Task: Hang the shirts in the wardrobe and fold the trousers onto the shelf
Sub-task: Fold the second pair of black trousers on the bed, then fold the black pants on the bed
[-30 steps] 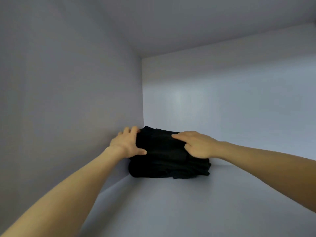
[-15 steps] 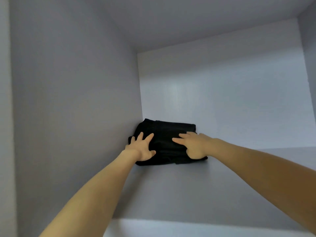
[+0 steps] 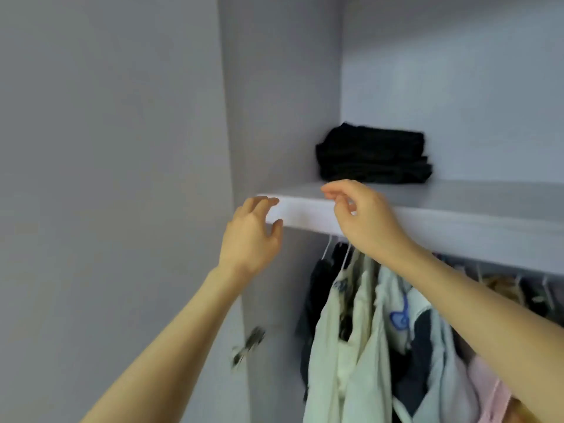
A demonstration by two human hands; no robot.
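While trousers [image 3: 374,157] sit shelved, left grip [image 3: 250,236], right grip [image 3: 360,218] loose, empty.

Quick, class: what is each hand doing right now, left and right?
Left hand: open, fingers relaxed, holding nothing.
Right hand: open, fingers loosely curled, holding nothing.

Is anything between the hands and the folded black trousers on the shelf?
Nothing visible. The folded black trousers lie on the shelf against its left wall, with bare shelf in front. Left hand and right hand hover empty at the shelf's front edge.
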